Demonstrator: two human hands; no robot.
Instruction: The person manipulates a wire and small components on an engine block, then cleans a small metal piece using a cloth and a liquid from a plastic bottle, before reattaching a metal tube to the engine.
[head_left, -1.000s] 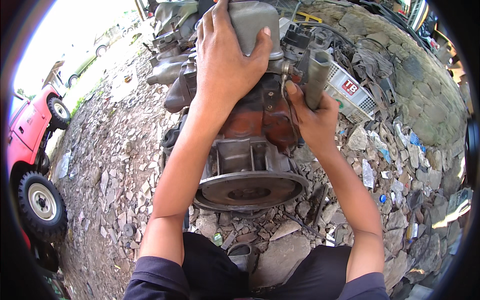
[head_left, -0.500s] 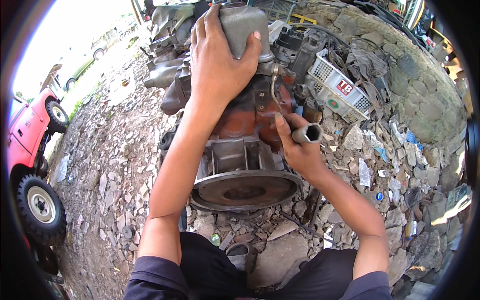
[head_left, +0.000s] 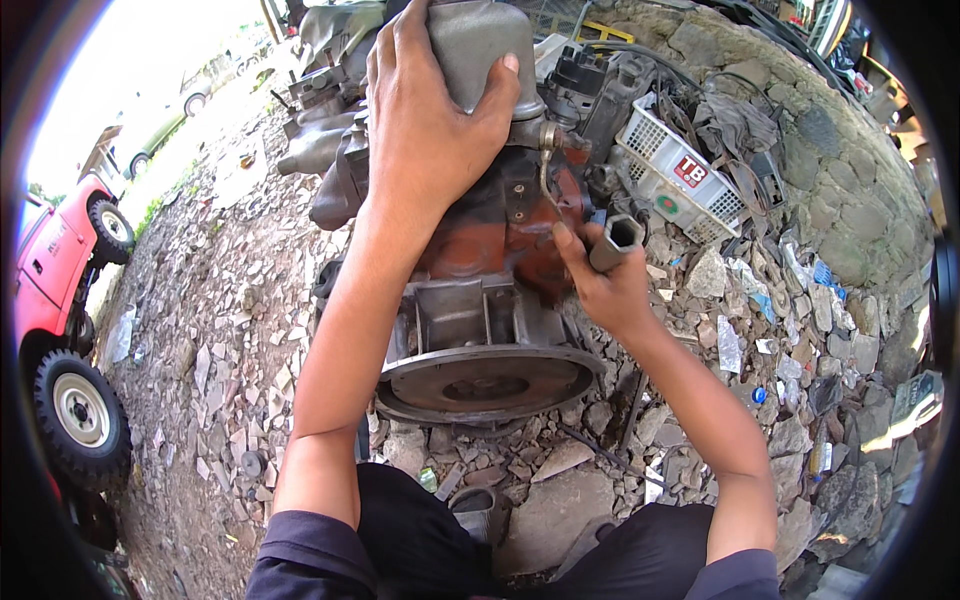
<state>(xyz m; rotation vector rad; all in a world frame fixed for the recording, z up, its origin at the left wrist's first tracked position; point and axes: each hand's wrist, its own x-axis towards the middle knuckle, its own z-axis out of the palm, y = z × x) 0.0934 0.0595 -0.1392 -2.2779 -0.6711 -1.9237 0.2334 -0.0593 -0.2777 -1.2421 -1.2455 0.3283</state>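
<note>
An engine with a reddish-brown block (head_left: 465, 250) stands in front of me, its round bell housing (head_left: 490, 405) toward my knees. My left hand (head_left: 425, 135) clasps the end of the grey metal valve cover (head_left: 485, 50), the thumb on its near right part and the fingers over its left side. Beside the block's right side, my right hand (head_left: 615, 290) is closed round a tubular box spanner (head_left: 610, 252), whose hexagonal open end faces up toward me. A thin bent metal pipe (head_left: 546, 178) runs down the engine close to that hand's fingertips. The spanner's other end is hidden.
A white plastic crate (head_left: 675, 175) with cables and cloth lies at the right by a stone wall (head_left: 840, 170). Broken stones and litter cover the ground (head_left: 230, 370). A pink vehicle (head_left: 65, 255) with a chunky tyre (head_left: 82, 415) stands at the left.
The box spanner has swung from pointing right to more upright, its open end now higher. My left hand and the top of the engine have shifted slightly left and up in view.
</note>
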